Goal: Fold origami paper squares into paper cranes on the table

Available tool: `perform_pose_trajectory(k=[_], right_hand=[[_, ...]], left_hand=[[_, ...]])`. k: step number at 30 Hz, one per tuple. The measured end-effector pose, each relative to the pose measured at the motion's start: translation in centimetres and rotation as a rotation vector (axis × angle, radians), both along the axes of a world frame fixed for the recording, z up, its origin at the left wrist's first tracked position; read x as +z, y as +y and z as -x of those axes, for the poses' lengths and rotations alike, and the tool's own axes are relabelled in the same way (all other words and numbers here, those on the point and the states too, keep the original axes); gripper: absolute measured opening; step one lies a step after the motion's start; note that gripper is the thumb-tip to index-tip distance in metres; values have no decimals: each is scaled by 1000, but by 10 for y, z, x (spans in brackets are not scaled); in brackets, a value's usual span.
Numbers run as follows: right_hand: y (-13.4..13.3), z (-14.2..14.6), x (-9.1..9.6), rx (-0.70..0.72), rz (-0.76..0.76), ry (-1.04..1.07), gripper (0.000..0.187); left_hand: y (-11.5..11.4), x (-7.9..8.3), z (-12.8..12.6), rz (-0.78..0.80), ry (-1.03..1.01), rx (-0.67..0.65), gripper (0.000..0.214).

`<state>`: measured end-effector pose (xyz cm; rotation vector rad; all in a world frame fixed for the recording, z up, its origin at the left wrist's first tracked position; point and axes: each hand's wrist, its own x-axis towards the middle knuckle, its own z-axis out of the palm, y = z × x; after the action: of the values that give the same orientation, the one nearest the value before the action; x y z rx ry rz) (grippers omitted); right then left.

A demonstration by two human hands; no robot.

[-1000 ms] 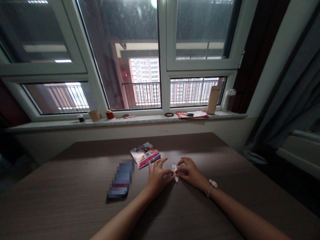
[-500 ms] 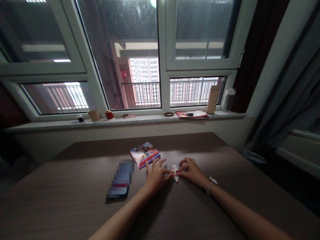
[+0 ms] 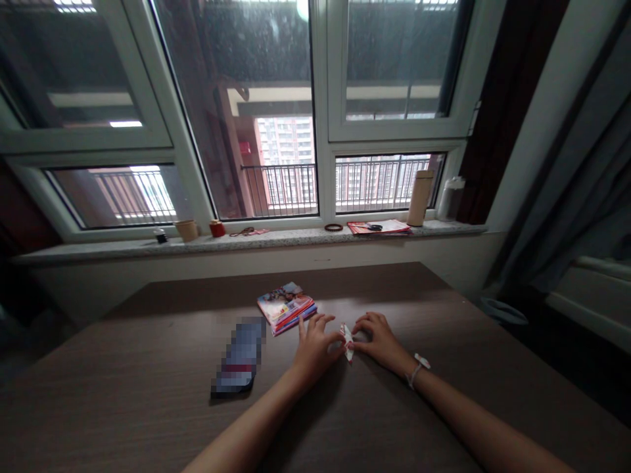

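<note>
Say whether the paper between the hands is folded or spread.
Folded: the paper is a narrow piece with pointed ends, between left hand and right hand.

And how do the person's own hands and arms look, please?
The left hand and right hand wear no gloves, and no sleeves show. The right forearm has a thin, pale wristband with a small whitish piece; its details are too small to tell. The left forearm shows nothing worn.
</note>
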<state>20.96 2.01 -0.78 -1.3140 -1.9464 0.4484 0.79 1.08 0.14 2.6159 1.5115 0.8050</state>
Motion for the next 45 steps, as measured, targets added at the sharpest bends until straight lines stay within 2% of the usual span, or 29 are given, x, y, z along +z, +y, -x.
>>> perform_pose_trajectory(k=[13, 19, 24, 27, 33, 35, 39, 45], right_hand=[[5, -3, -7, -9, 75, -57, 43], [4, -3, -3, -8, 65, -94, 41], [1, -2, 1, 0, 78, -94, 37], [1, -2, 1, 12, 79, -74, 38], [4, -4, -4, 45, 31, 29, 42], [6, -4, -4, 56, 24, 70, 39], [6, -3, -3, 67, 16, 125, 15], [2, 0, 4, 82, -9, 199, 16]], left_hand=[[3, 3, 1, 92, 48, -2, 10], [2, 1, 3, 83, -65, 10, 5], [4, 1, 5, 101, -97, 113, 18], [3, 1, 4, 123, -98, 132, 24], [4, 4, -4, 205, -205, 93, 11], [5, 5, -6, 213, -258, 82, 7], [5, 7, -7, 210, -360, 73, 7], [2, 9, -5, 168, -447, 36, 6]])
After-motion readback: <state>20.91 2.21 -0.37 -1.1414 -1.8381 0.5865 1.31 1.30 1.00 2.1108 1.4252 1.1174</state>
